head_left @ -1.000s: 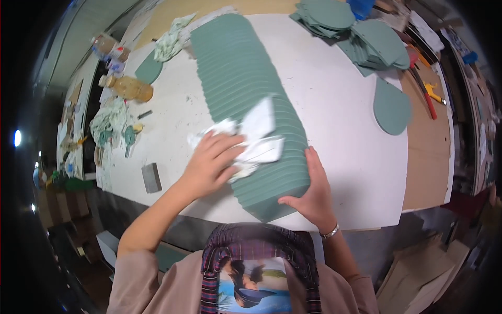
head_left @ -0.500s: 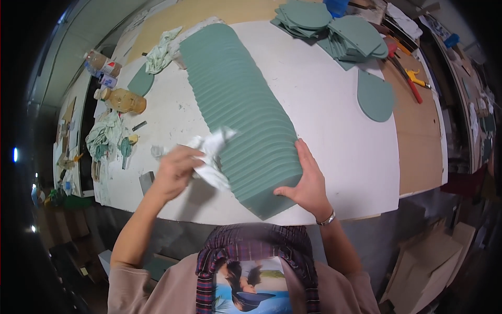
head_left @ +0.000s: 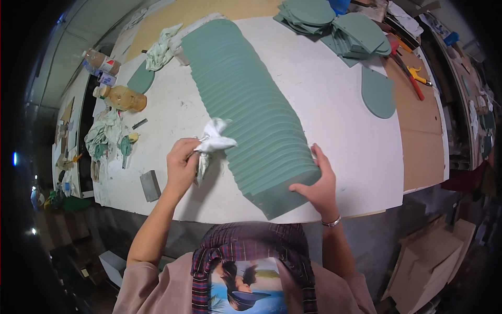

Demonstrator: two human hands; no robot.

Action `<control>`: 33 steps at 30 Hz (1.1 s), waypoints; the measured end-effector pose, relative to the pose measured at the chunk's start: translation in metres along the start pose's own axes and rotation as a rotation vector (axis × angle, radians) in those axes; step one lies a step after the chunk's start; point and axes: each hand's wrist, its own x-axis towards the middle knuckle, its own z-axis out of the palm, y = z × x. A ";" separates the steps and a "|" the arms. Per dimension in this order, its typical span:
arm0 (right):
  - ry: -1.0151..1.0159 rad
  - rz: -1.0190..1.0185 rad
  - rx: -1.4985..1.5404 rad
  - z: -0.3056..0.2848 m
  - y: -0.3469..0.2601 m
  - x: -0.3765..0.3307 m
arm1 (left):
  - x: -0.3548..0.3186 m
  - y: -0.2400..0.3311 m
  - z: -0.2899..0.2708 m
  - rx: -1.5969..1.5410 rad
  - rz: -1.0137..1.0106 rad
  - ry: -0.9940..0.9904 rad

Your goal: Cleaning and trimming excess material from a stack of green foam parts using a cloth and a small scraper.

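A long row of overlapping green panels (head_left: 246, 99) lies fanned along a white table (head_left: 334, 120), running from the far left toward me. My left hand (head_left: 181, 163) grips a crumpled white rag (head_left: 212, 142) against the left edge of the row, near its close end. My right hand (head_left: 318, 183) rests on the nearest panels at the right corner, fingers spread over the edge, a bracelet on the wrist.
Stacks of green rounded panels (head_left: 345, 29) sit at the far right, one single panel (head_left: 377, 92) beside them. Bottles (head_left: 117, 97), stained rags (head_left: 104, 136) and a small grey block (head_left: 150, 185) lie at the left. Red and yellow hand tools (head_left: 413, 78) lie on the brown board to the right.
My left hand with the rag has slid off the top of the panels to their left edge. My right hand stays on the near end of the row.
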 end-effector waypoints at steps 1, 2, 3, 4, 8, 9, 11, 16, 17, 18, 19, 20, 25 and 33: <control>0.046 0.091 0.184 0.001 0.004 -0.003 | -0.002 -0.008 -0.004 0.101 -0.074 -0.015; 0.090 0.183 0.368 0.003 0.007 -0.004 | -0.004 -0.016 -0.009 0.202 -0.150 -0.029; 0.100 0.195 0.399 0.006 0.008 -0.004 | -0.010 -0.025 -0.013 0.358 -0.054 -0.037; 0.085 0.194 0.402 0.005 0.011 -0.005 | -0.013 -0.028 -0.016 0.363 -0.068 -0.030; 0.039 0.243 0.226 0.005 0.016 -0.010 | -0.038 -0.052 -0.036 0.295 -0.008 0.063; 0.056 0.228 0.274 0.002 0.018 -0.013 | -0.043 -0.059 -0.042 0.283 -0.090 0.133; 0.079 0.215 0.328 0.002 0.021 -0.017 | -0.059 -0.089 -0.073 0.307 -0.178 0.228; 0.115 0.221 0.344 0.022 0.024 -0.023 | -0.095 -0.200 -0.179 0.290 -0.432 0.632; 0.182 0.190 0.350 0.029 0.031 -0.026 | -0.099 -0.220 -0.197 0.327 -0.495 0.663; 0.251 0.160 0.355 0.034 0.038 -0.029 | -0.101 -0.234 -0.210 0.364 -0.557 0.691; 0.257 0.161 0.347 0.035 0.045 -0.034 | -0.099 -0.245 -0.212 0.356 -0.556 0.686; 0.303 0.197 0.361 0.035 0.052 -0.040 | -0.096 -0.255 -0.213 0.450 -0.567 0.679; 0.367 0.238 0.393 0.036 0.048 -0.048 | -0.094 -0.317 -0.215 0.720 -0.601 0.614; 0.558 0.147 0.345 0.066 0.035 -0.040 | -0.131 -0.334 -0.246 0.261 -0.461 0.804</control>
